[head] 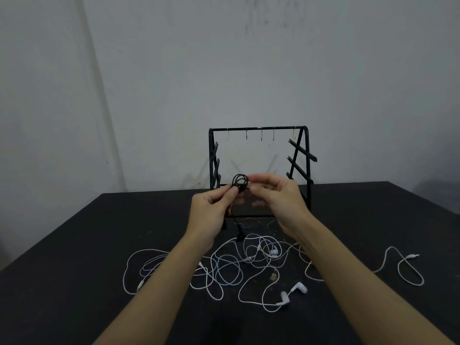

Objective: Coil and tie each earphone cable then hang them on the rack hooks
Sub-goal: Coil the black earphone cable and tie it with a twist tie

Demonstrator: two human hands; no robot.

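A black earphone cable (239, 182) is wound into a small coil, held up in front of the rack. My left hand (211, 210) pinches the coil at its lower left. My right hand (278, 197) pinches it from the right with thumb and forefinger. A loose black end with a plug (240, 234) hangs down toward the table. The black wire rack (258, 129) stands behind, with several small hooks (261, 135) along its top bar, all bare. Tangled white earphone cables (249, 260) lie on the table under my forearms, with white earbuds (293, 292) at the front.
The table (74, 270) is covered in black cloth and backs onto a pale wall. One white cable with a plug (410, 256) trails off to the right. Thin coloured wire ties (249, 220) lie at the rack's base.
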